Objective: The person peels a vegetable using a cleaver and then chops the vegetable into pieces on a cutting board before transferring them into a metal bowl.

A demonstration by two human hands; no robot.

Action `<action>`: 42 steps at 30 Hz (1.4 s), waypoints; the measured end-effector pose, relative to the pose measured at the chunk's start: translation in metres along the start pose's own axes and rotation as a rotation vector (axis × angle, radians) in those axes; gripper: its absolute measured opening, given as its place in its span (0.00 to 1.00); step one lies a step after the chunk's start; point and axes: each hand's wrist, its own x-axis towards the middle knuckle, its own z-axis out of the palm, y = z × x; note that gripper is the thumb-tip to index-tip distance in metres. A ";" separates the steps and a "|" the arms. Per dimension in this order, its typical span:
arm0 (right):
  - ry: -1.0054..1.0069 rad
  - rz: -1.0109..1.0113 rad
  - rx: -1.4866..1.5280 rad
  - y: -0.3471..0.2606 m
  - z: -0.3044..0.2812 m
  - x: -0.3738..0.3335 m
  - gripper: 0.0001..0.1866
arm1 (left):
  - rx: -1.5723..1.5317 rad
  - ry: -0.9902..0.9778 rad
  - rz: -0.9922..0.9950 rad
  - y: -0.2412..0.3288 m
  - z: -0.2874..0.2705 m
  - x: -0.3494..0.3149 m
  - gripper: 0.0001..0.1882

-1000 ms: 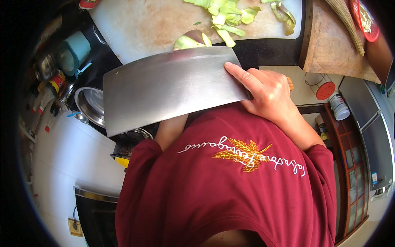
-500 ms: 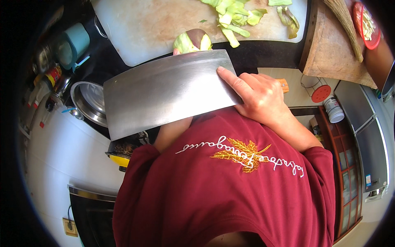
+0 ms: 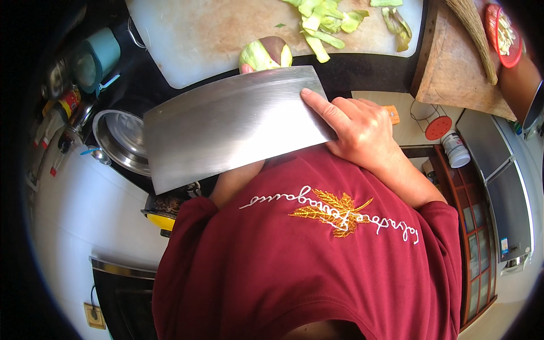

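1. Far left: we are noting a teal mug (image 3: pixel 97 56) and a few small bottles (image 3: pixel 62 110) standing on the dark counter (image 3: pixel 362 71), with a round steel pot lid (image 3: pixel 122 141) lying just below them.

2. Left of centre: our left hand (image 3: pixel 247 69) is lying almost wholly hidden behind the blade; only a fingertip is showing, pressing against the lower edge of the vegetable. We cannot tell how its fingers are set or whether they are closing round anything.

3. Centre: a broad steel cleaver (image 3: pixel 232 124) is hanging flat-side up between the camera and the counter, tilting down toward the left and covering the near edge of the white cutting board (image 3: pixel 181 39).

4. Centre, top: a half-peeled round vegetable (image 3: pixel 266 54), green with a purplish patch, is sitting on the board just above the blade's upper edge. Green peelings (image 3: pixel 326 20) are lying scattered further up the board.

5. Right of centre: our right hand (image 3: pixel 362 127) is clamping round the cleaver's handle end, its forefinger stretching along the blade.

6. Right: a wooden chopping block (image 3: pixel 459 68) is resting beside the board, with a red basket (image 3: pixel 501 31) at its far corner.

7. Foreground: our maroon shirt (image 3: pixel 317 266) is filling the lower frame.
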 end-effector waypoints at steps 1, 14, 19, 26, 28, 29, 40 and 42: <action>-0.001 0.015 -0.024 0.002 0.001 -0.002 0.40 | 0.001 0.007 -0.008 0.000 0.000 0.000 0.13; -0.022 0.170 -0.062 0.025 -0.007 -0.028 0.42 | -0.012 0.052 -0.058 0.004 -0.010 -0.025 0.14; -0.024 0.215 -0.110 0.034 -0.006 -0.041 0.39 | -0.005 0.024 -0.059 0.004 -0.011 -0.023 0.14; -0.028 0.232 -0.189 0.045 -0.009 -0.056 0.36 | 0.016 -0.018 -0.037 0.005 -0.010 -0.023 0.14; -0.050 0.226 -0.199 0.046 -0.010 -0.054 0.36 | 0.014 -0.042 0.014 0.004 -0.005 -0.016 0.12; -0.073 0.236 -0.200 0.045 -0.012 -0.052 0.37 | 0.008 -0.050 0.046 0.004 -0.002 -0.012 0.11; -0.130 0.237 -0.131 0.027 -0.010 -0.009 0.36 | -0.046 0.191 -0.017 0.007 0.005 -0.015 0.12; -0.170 0.267 -0.113 0.023 -0.017 -0.009 0.37 | -0.003 0.179 -0.020 0.012 0.014 -0.015 0.12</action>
